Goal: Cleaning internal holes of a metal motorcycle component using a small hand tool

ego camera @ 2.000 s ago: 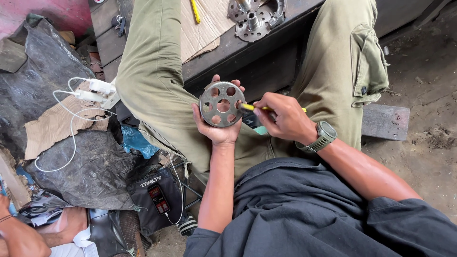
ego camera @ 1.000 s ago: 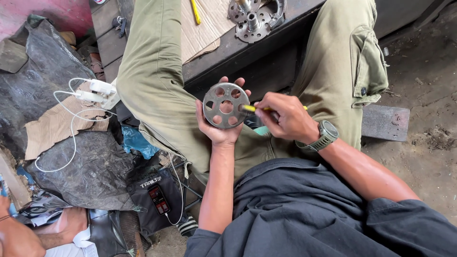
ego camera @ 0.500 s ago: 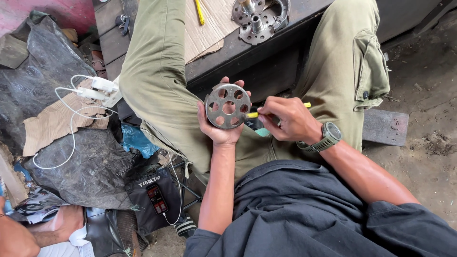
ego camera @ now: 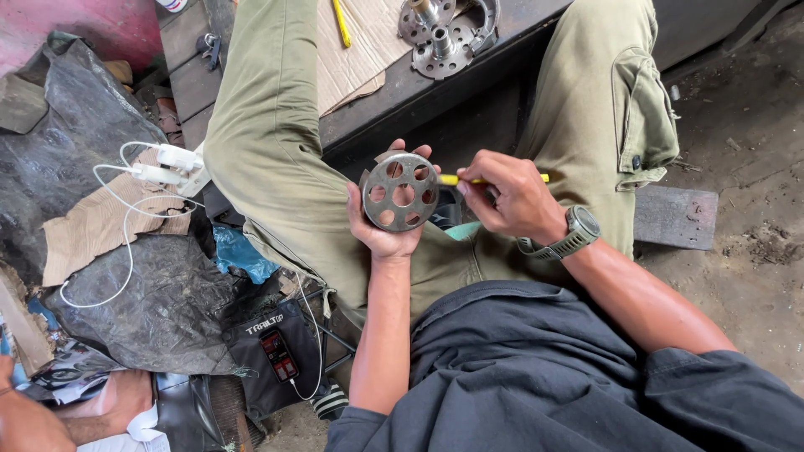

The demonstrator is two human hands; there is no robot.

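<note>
— Left hand (ego camera: pixel 381 230) first?
— Palm up, fingers cupped tight round a round perforated metal disc (ego camera: pixel 400 191), its holed face turned up at the camera, held over the lap.
— And the right hand (ego camera: pixel 511 199)?
— Just right of the disc, pinched shut on a yellow pencil (ego camera: pixel 452 179) — long axis level, tip touching the disc's rim.
— Any packaging?
— Torn brown cardboard (ego camera: pixel 92 230), well left of the disc.

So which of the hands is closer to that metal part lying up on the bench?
Right. The right hand, gripping a yellow pencil, sits below the metal hub; the left hand, cradling the holed disc, is lower and further left.
</note>
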